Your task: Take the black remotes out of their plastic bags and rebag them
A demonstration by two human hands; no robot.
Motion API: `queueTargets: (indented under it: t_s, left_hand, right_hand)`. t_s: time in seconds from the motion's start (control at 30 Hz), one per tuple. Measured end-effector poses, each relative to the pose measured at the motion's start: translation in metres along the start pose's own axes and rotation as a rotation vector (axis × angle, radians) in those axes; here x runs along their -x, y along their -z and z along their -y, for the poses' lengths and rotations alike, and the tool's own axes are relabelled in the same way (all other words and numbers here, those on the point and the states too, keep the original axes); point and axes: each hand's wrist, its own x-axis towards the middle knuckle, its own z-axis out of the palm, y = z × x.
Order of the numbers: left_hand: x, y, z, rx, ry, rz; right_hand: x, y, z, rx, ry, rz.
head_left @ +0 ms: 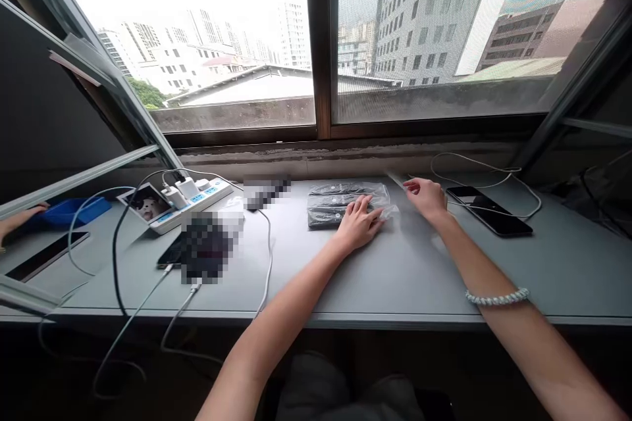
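Several black items in clear plastic bags (323,218) lie in a row on the grey table, with a white round dot on each. My left hand (360,223) is laid over their right side, fingers spread. To the right, just above the tabletop, my right hand (425,197) pinches a thin pale strip (396,179) that points up and left. Motion blurs the strip, so I cannot tell its exact kind. A loose clear bag end (390,212) sticks out past my left fingertips.
A black phone (488,210) with a white cable lies at right. At left stand a white power strip (192,204) with chargers, a propped picture card (148,204) and a cabled dark device (170,253). Beyond the metal frame, another person's hand (24,216) touches a blue tray (79,212).
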Motion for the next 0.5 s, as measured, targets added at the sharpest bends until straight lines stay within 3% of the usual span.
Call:
queueTargets:
  t_s: [0.07, 0.17, 0.3, 0.4, 0.5]
  left_hand:
    - [-0.002, 0.004, 0.0, 0.011, 0.006, -0.033]
    - [-0.009, 0.017, 0.013, 0.008, 0.064, -0.196]
    - [-0.012, 0.039, 0.054, -0.058, 0.464, -0.443]
    - [0.0, 0.049, 0.09, -0.092, 0.831, -0.467]
    - [0.015, 0.051, 0.114, -0.14, 1.07, -0.428]
  right_hand:
    - [0.002, 0.004, 0.009, -0.075, 0.053, -0.075]
    - [0.008, 0.01, 0.027, -0.211, 0.157, -0.119]
    - [0.022, 0.014, 0.052, -0.357, 0.34, -0.056]
    - [0.036, 0.016, 0.067, -0.476, 0.434, 0.095]
    - [0.047, 0.019, 0.077, -0.613, 0.461, 0.406]
